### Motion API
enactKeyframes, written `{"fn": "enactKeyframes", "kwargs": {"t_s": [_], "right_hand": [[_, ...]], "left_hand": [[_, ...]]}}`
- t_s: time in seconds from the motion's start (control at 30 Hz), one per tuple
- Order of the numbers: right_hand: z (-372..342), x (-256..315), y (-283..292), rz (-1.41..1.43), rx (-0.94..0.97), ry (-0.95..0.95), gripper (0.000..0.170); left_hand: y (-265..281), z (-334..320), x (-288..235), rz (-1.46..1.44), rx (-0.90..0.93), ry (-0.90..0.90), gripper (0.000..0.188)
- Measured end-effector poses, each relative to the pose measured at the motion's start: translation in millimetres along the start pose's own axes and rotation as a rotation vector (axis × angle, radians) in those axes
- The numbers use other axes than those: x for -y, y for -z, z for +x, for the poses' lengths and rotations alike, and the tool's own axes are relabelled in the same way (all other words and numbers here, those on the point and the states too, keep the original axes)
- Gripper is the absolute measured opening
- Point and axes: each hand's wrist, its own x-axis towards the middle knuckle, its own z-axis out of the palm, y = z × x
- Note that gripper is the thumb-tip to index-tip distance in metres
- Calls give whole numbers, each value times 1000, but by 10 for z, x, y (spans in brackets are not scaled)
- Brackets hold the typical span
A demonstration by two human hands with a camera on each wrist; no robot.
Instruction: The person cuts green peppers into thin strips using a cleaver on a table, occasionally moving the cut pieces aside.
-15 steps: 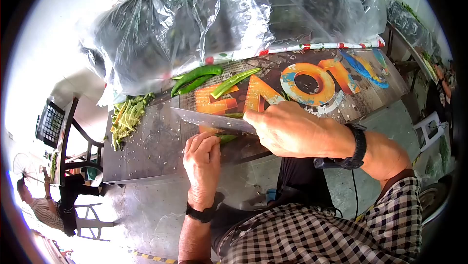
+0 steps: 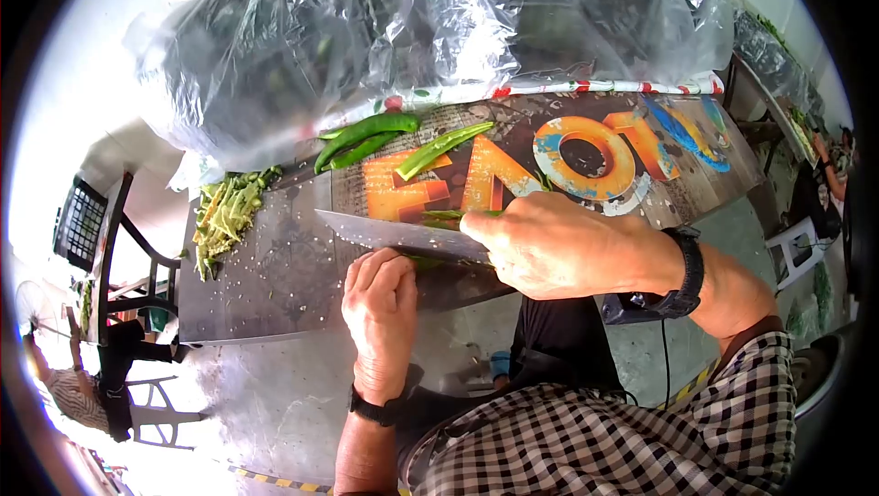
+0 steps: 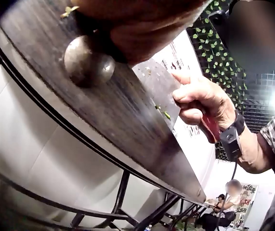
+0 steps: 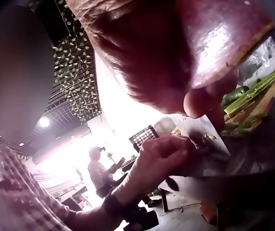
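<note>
My right hand (image 2: 572,244) grips the red handle (image 3: 208,127) of a wide knife, whose blade (image 2: 394,233) points left across the table. Just on the near side of the blade, my left hand (image 2: 380,313) has its fingers curled over a green pepper (image 2: 426,264), mostly hidden by hand and knife. Green strips (image 2: 449,218) lie behind the blade. Farther back are whole green peppers (image 2: 371,134) and a cut-open pepper (image 2: 444,150). In the right wrist view, my left hand (image 4: 156,163) is close beside the blade (image 4: 205,137).
A pile of cut green pieces (image 2: 224,217) lies at the table's left. Clear plastic (image 2: 320,57) covers something large along the back. Small pale seeds dot the tabletop (image 2: 275,290). A seated person (image 2: 82,395) is at the far left, near a black crate (image 2: 81,221).
The head view has shifted slightly. The knife blade sits a little closer to my left hand, and less of the green pepper beside that hand shows. Both hands keep their holds.
</note>
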Motion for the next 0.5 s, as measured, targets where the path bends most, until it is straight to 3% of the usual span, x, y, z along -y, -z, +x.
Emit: {"fn": "enactKeyframes", "kwargs": {"t_s": [0.17, 0.33, 0.37, 0.43, 0.5], "right_hand": [[183, -11, 3, 22, 73, -11, 10], [326, 77, -104, -102, 12, 99, 9], [350, 61, -151, -148, -7, 126, 12], [433, 3, -340, -109, -236, 279, 11], [544, 70, -333, -182, -38, 152, 12]], "left_hand": [[15, 13, -12, 22, 7, 7, 13], [1, 27, -38, 26, 16, 21, 14], [-3, 25, -47, 31, 9, 25, 14], [23, 23, -92, 42, 19, 30, 13], [13, 3, -67, 41, 17, 33, 12]]}}
